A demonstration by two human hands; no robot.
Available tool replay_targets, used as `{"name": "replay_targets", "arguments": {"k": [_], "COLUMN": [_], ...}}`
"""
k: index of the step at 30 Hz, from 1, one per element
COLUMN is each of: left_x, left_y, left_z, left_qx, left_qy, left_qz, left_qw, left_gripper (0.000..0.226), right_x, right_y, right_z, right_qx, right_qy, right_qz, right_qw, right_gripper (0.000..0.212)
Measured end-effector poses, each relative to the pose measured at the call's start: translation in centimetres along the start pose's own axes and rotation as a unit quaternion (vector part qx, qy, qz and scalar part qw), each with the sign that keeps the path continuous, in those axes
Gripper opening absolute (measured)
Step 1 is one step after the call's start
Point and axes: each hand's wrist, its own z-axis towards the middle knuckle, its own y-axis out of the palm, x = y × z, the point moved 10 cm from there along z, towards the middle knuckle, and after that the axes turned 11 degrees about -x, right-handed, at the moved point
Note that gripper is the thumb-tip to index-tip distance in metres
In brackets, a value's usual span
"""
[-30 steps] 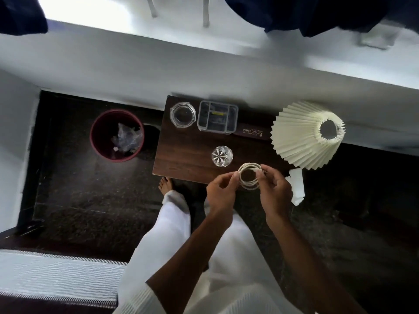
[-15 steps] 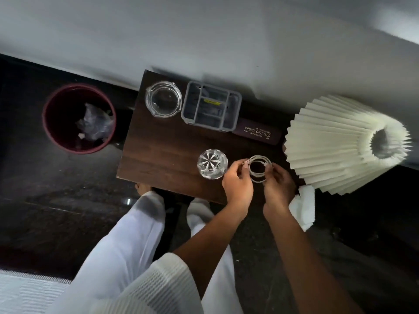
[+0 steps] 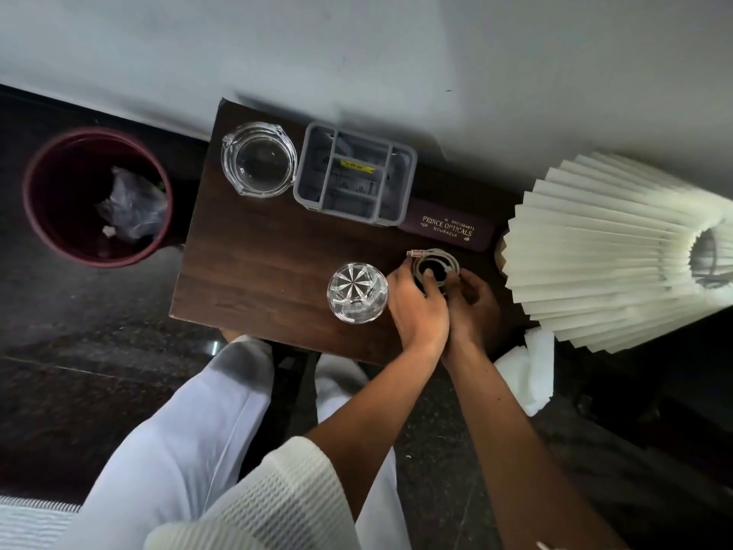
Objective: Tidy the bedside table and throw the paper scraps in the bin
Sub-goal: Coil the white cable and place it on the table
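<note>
The pleated lampshade (image 3: 595, 256) is the biggest thing here. It lies tipped on its side just right of the right hand, with its open end turned away from both hands. The bedside table (image 3: 258, 271) spreads under the hands and out to their left. The bin (image 3: 59, 200) stands on the floor well to the left, past the table's edge, so it is on the left hand's side. It holds a crumpled clear bag and a small white bit.

Beyond the hands, against the wall, a grey organiser (image 3: 406, 184) sits with a glass ashtray (image 3: 258, 160) touching its left side and a dark spectacle case (image 3: 448, 229) at its right. The case is the closest of the three, just past the fingertips. A cut-glass tumbler (image 3: 357, 292) stands right beside the left hand, on its outer side.

Below and to the right of the right wrist, a white crumpled piece (image 3: 529, 371) hangs off the table's near corner. It looks like paper, though I cannot be sure.

The coiled cable (image 3: 448, 259) is held between the two hands, just over the tabletop. Its ring faces up and its plug end sticks out to the left on the far side. The left hand (image 3: 416, 307) pinches the coil's left side with a fingertip inside the loop. The right hand (image 3: 472, 303) curls round its right side.

Judging from this, the coil probably goes forward to the organiser, a short reach for either hand. After that the right hand is better placed for the white piece, which would then have to cross the whole table to reach the bin.
</note>
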Motion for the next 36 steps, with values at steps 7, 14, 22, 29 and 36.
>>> {"name": "replay_targets", "arguments": {"k": [7,14,22,29,36], "left_x": [0.0,-0.2,-0.4,-0.2,-0.8], "left_y": [-0.5,-0.4,-0.6,0.2,1.0], "left_z": [0.3,0.4,-0.1,-1.0,-3.0], "left_qx": [-0.011,-0.025,-0.019,-0.053,-0.102], "left_qy": [0.017,0.034,0.06,0.094,0.094], "left_qz": [0.034,0.034,0.051,0.092,0.097], "left_qw": [0.999,0.999,0.997,0.99,0.986], "left_gripper": [0.04,0.041,0.039,0.048,0.062], "right_x": [0.4,0.7,0.6,0.6,1.0], "right_y": [0.7,0.8,0.8,0.7,0.2], "right_z": [0.6,0.9,1.1,1.1,0.6], "right_qx": [0.007,0.014,0.009,-0.014,-0.036], "right_qy": [-0.002,-0.001,-0.018,-0.029,-0.04], "right_qz": [-0.013,-0.013,-0.017,-0.028,-0.044], "right_qw": [1.0,1.0,1.0,0.999,0.998], "right_gripper": [0.026,0.027,0.028,0.032,0.043]}}
